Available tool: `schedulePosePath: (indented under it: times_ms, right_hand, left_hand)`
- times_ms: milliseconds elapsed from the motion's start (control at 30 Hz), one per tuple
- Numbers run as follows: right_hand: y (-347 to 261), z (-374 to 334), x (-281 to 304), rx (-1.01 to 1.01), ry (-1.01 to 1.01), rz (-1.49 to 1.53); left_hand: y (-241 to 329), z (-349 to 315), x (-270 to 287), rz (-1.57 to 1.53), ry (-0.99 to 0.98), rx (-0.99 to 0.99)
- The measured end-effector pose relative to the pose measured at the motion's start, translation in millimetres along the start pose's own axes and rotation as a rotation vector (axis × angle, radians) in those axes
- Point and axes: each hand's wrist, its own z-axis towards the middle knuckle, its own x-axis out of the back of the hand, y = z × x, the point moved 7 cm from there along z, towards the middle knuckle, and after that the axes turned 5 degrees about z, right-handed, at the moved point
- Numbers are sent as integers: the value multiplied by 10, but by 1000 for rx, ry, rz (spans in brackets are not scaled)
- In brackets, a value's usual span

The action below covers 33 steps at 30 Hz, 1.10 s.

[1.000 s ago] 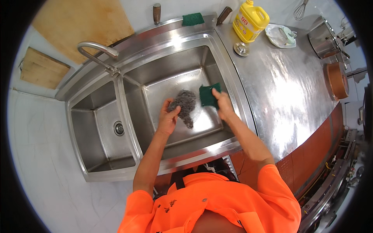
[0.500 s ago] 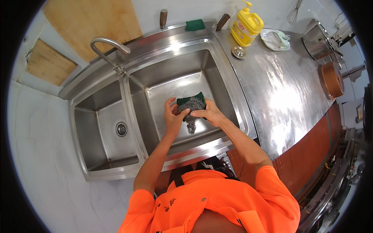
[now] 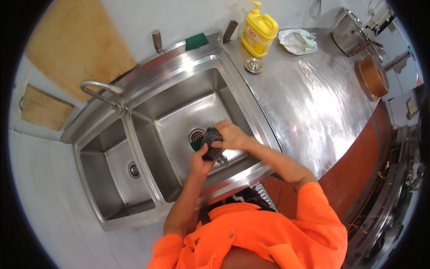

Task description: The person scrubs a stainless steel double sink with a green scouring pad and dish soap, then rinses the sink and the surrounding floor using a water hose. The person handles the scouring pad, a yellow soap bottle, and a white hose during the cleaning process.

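Both hands are together over the large right basin of a steel sink (image 3: 179, 121). A grey steel wool scourer (image 3: 215, 142) is bunched between them, a loose tuft hanging off its lower right. Against it lies a dark green scouring pad (image 3: 196, 144), which sticks out on the left and shows again at the top. My left hand (image 3: 202, 162) is closed on the bundle from below left, its thumb pressed on the wool. Closed over the upper right side is my right hand (image 3: 230, 135), its fingers curled over the top. The fingers behind the bundle are hidden.
A faucet (image 3: 103, 92) bends over the divider beside the smaller basin (image 3: 116, 175). Another green pad (image 3: 196, 41) and two brown-handled tools, one a knife (image 3: 230, 32), are along the back rim. A yellow pump bottle (image 3: 259, 32), drain strainer (image 3: 253, 65) and dish (image 3: 286, 44) stand on the right counter.
The hands have drawn closer around the bundle, and the right hand has moved over its top. The wool is more compact. The whole view has shifted and turned, and the large basin's drain now shows.
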Motion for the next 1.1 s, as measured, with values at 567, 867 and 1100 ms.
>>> schedulePosePath:
  times_ms: [567,867,1100]
  right_hand:
    - [1367,1003,1774,-41,719,-550]
    - [1394,1982,1912,65,783,-580]
    - [279,1103,3044,308,1338,-754]
  left_hand:
    - [253,-113,179,114,94,5]
    - [101,-128,153,78,207,64]
    - [97,-8,49,119,136,-49]
